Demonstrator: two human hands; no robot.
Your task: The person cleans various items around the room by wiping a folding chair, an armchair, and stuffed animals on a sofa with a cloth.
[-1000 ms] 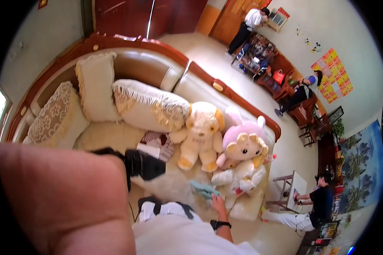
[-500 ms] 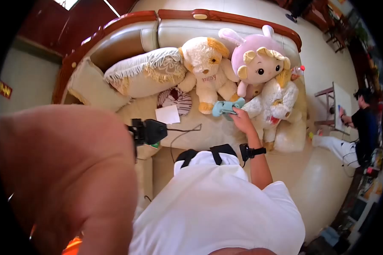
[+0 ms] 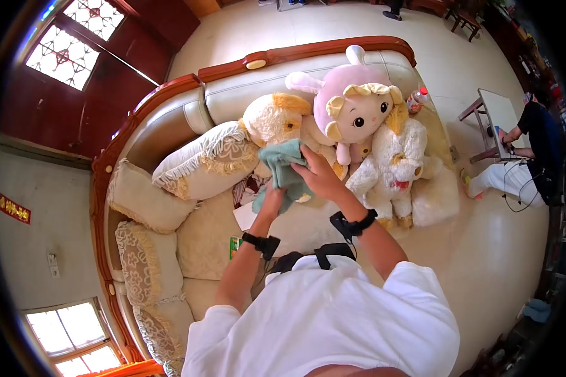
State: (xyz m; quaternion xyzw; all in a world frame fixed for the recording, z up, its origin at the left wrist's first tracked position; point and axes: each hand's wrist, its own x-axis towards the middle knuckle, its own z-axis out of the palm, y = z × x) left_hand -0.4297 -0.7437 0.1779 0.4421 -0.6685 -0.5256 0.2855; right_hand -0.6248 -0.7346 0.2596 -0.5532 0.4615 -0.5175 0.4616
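Observation:
A teal-green cloth [image 3: 282, 164] hangs bunched between my two hands, above the sofa and in front of the plush toys. My right hand [image 3: 319, 174] grips its upper right part, fingers closed on the fabric. Lower down, my left hand [image 3: 273, 198] is closed at the cloth's lower left; its fingers are partly hidden. Behind the cloth sits a cream plush dog [image 3: 270, 122] with orange ears, partly covered. A large pink plush doll [image 3: 356, 108] with rabbit ears and a white plush dog [image 3: 396, 160] are to the right. A white paper [image 3: 245, 218] lies left of my left hand.
The cream sofa [image 3: 207, 239] curves around with fringed cushions [image 3: 201, 158] on it. A small green packet [image 3: 235, 247] lies on the seat. A red-capped bottle [image 3: 416, 100] stands beside the pink doll. At right, another person [image 3: 534, 141] sits by a small table [image 3: 500, 110].
My left hand has come down from close to the camera onto the cloth. My right hand has moved left with the cloth, which hangs more spread. The view has shifted.

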